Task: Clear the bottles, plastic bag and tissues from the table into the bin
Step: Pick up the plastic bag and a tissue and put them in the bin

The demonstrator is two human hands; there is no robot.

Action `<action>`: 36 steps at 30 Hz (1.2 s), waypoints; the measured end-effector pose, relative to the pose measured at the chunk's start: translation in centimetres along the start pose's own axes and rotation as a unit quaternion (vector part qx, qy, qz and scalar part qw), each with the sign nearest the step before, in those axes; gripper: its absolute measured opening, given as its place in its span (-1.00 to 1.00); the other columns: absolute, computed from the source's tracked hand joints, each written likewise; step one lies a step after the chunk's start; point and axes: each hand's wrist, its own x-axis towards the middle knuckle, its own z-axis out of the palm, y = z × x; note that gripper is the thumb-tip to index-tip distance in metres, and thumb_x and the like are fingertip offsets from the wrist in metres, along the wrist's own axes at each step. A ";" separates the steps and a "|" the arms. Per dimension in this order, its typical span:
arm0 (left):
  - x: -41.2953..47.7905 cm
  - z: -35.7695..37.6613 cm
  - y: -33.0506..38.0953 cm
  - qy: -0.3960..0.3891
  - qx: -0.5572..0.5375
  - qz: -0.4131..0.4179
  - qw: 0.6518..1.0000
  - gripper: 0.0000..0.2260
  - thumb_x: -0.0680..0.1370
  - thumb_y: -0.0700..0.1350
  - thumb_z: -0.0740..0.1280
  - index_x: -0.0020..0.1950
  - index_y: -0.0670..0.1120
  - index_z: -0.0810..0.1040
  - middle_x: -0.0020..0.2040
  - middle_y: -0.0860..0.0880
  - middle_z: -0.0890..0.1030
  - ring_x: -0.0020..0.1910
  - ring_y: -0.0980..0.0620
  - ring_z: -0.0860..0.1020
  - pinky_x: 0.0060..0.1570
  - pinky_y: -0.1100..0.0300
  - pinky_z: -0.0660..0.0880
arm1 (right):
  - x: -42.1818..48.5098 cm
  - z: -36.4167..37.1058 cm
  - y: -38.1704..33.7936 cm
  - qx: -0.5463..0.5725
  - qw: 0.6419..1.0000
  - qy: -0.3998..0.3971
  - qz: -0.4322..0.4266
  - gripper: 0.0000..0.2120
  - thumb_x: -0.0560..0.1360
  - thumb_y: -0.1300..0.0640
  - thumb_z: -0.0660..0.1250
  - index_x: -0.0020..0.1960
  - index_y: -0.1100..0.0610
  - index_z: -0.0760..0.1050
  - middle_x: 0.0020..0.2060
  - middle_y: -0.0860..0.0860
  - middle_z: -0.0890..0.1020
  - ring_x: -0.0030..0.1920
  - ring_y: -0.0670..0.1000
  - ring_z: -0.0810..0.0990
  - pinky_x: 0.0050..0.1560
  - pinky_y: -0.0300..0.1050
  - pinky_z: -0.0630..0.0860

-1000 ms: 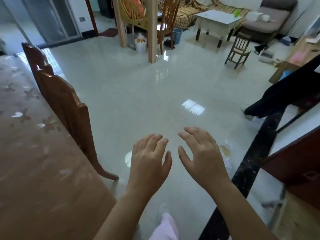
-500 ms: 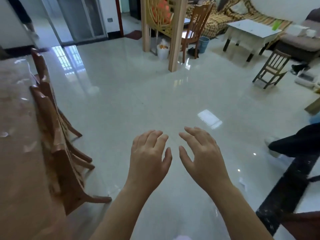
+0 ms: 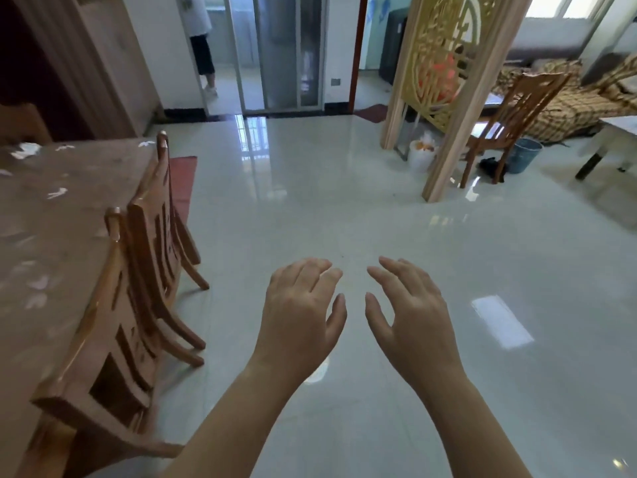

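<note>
Both forearms run out of the bottom edge. The table (image 3: pixel 51 215) is cut off at the left, its scattered white scraps (image 3: pixel 26 149) too blurred to identify. A person (image 3: pixel 201 46) in the far doorway is cropped at the top. The white bin (image 3: pixel 421 155) stands partly hidden behind the wooden post (image 3: pixel 458 108).

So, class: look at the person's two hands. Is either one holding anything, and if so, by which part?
Nothing is held. The left hand and right hand hover open and empty above the tiled floor, fingers spread.

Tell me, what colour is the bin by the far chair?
Blue bin, seen in the head view.
</note>
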 end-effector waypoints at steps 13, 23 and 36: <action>14.6 8.2 -12.9 0.028 0.047 -0.106 0.993 -0.71 0.49 -0.06 0.19 0.07 -0.17 0.57 0.03 -0.13 0.63 0.04 -0.10 0.58 0.09 -0.02 0.46 | 19.7 14.3 4.3 0.060 0.993 -0.038 -0.097 -0.68 0.44 0.08 0.17 0.09 0.21 0.54 0.06 0.12 0.61 0.11 0.18 0.53 0.12 0.08 0.45; 29.1 11.1 -28.0 0.043 0.094 -0.180 0.978 -0.69 0.49 -0.05 0.15 0.08 -0.15 0.57 0.04 -0.10 0.63 0.06 -0.07 0.56 0.23 0.14 0.27 | 39.5 27.3 3.0 0.091 0.984 -0.074 -0.137 -0.68 0.44 0.09 0.17 0.10 0.20 0.53 0.07 0.12 0.60 0.12 0.16 0.53 0.12 0.05 0.43; 48.3 20.5 -43.0 0.058 0.127 -0.210 0.968 -0.69 0.48 -0.04 0.15 0.08 -0.14 0.56 0.04 -0.08 0.62 0.07 -0.06 0.54 0.13 0.03 0.42 | 62.2 42.4 7.0 0.142 0.969 -0.084 -0.185 -0.68 0.44 0.10 0.16 0.10 0.20 0.52 0.06 0.13 0.60 0.10 0.16 0.53 0.10 0.04 0.43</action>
